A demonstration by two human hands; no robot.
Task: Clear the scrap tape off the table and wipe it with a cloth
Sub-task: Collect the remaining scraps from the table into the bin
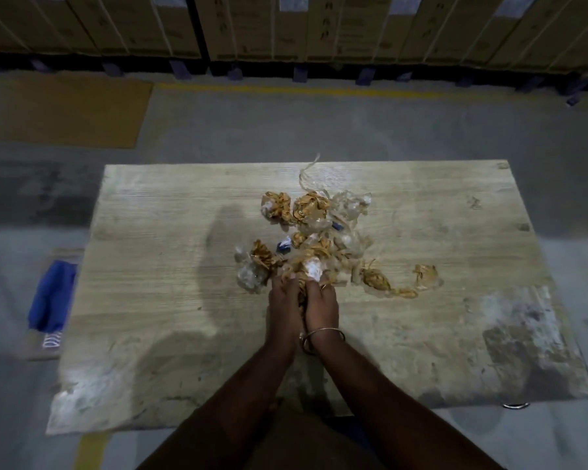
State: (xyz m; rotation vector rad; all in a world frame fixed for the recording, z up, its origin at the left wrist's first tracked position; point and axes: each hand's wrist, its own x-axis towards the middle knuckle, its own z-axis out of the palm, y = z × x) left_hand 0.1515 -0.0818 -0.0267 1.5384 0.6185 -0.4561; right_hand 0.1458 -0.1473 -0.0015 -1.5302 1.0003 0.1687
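Both hands' fingers curl together into the near edge of the scrap tape, which is heaped just beyond them on the bench. Clearing has barely begun; wiping remains, with a blue cloth lying far left.

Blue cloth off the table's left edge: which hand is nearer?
Left. The left hand is on the blue cloth's side; the right hand is just beyond it.
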